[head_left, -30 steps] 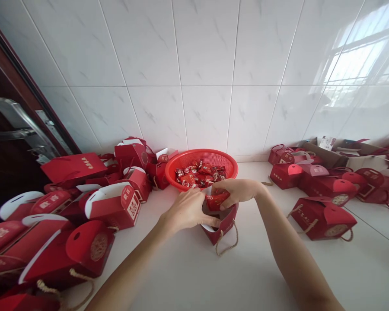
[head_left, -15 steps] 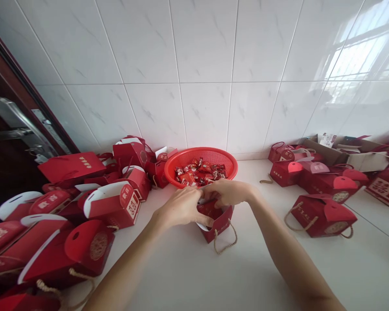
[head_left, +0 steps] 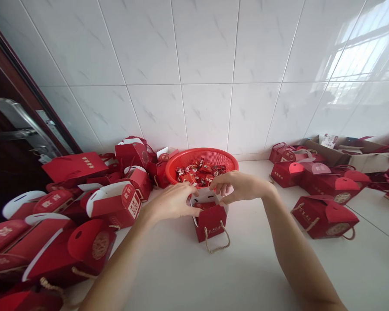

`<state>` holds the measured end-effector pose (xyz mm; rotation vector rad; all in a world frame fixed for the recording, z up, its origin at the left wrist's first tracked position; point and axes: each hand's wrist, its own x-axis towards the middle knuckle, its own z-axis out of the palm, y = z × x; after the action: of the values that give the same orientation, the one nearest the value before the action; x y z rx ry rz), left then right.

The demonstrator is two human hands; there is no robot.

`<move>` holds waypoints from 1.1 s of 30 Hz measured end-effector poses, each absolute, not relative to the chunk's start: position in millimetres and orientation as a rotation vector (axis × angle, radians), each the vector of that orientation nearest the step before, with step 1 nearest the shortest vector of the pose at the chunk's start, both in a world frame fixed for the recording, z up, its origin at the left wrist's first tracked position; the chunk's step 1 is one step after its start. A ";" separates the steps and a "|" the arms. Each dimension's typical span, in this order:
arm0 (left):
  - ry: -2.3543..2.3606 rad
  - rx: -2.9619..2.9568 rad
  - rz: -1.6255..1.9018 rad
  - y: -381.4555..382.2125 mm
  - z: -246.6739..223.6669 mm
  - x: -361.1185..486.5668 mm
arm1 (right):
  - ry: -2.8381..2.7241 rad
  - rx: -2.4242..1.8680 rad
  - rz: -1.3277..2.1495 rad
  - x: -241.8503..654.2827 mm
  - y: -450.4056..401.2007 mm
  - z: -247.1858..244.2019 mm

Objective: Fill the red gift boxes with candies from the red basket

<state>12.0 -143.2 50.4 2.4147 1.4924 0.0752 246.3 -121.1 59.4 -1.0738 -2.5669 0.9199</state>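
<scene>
A red paper gift box [head_left: 211, 223] with a rope handle stands upright on the white surface in front of me, its top open and white inside. Something red lies inside, partly visible. My left hand [head_left: 172, 202] holds the box at its left side, thumb by the front corner and fingers by the rear edge. Above the right rim hovers my right hand [head_left: 244, 186], fingers curled but apart from the thumb, with nothing visible in it. Right behind the box is a red plastic basket [head_left: 201, 152] containing wrapped candies [head_left: 201, 172].
Many red gift boxes [head_left: 112, 206] crowd the left side, some with raised flaps. More stand at the right, including a closed box [head_left: 324, 217] with rope handles. A cardboard carton [head_left: 371, 162] lies at the back right. A tiled wall [head_left: 207, 114] rises behind.
The box has turned slightly and shifted left. My right hand has lifted out of its opening and moved right. My left thumb has moved from inside the box to its front edge.
</scene>
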 end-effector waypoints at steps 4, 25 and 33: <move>1.359 2.453 0.236 -144.7 53.6 11.3 | -2.621 -1.138 0.839 244.5 -121.1 59.7; 1.545 2.449 0.181 -151.0 36.6 32.2 | -2.747 -1.239 0.792 223.1 -118.0 47.8; 1.253 2.367 0.005 -139.3 46.9 10.5 | -2.832 -1.196 0.884 223.2 -111.5 42.1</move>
<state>10.5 -139.3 46.9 2.3669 1.2527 0.0053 223.2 -111.5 42.1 -1.1960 -2.8318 0.8839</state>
